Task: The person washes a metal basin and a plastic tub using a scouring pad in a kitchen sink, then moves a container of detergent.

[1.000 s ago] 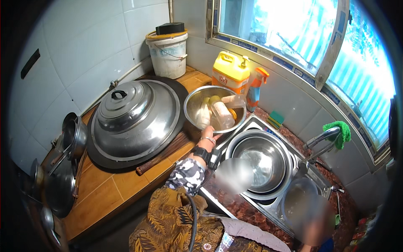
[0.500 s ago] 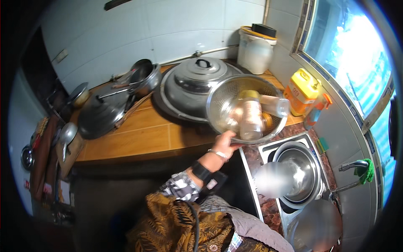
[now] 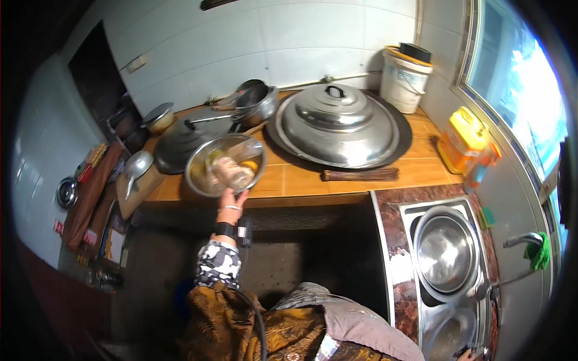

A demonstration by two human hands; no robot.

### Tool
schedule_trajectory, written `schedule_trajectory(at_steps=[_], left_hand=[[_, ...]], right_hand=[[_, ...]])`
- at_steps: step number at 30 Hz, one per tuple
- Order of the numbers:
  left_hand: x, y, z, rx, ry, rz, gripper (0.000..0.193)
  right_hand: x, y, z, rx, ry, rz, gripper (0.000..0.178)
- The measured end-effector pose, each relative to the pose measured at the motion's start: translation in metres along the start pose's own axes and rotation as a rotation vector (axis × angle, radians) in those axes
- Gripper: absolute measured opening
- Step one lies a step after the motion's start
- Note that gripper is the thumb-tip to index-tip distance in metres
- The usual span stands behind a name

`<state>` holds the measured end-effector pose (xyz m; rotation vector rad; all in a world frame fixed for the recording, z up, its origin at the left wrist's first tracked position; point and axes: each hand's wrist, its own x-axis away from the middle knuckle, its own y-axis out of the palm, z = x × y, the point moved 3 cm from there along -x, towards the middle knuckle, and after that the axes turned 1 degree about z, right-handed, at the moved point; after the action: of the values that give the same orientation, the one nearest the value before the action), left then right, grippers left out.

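Stretching forward, left hand [image 3: 231, 204] clasping metal bowl [image 3: 194, 172] by its near rim, right hand [image 3: 467, 356] mostly cropped, grip unclear

Bottles [image 3: 230, 172] in the bowl [image 3: 193, 173] left of the lid [image 3: 340, 135], bucket [image 3: 403, 85] behind right, sink [image 3: 412, 212] front right

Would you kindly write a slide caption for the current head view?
The left hand holds a metal bowl of clear bottles by its near side, left of a large domed lid.
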<state>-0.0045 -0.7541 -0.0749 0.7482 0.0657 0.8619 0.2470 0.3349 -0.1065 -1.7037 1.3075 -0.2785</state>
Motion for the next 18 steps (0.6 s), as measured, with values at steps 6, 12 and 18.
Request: schedule_trajectory(at_steps=[6,12,18], left_hand=[[-0.023,-0.014,-0.019,0.138,-0.023,0.179,0.076],[0.114,0.183,-0.148,-0.334,-0.233,-0.237,0.049],[0.131,0.441,-0.245,-0.567,-0.112,-1.189,0.021]], right_hand=[[-0.022,0.017,0.03,0.04,0.019,0.092,0.058],[0.031,-0.041,0.052,0.077,0.134,0.171,0.057],[0.081,-0.066,0.069,0.153,0.255,0.311,0.053]])
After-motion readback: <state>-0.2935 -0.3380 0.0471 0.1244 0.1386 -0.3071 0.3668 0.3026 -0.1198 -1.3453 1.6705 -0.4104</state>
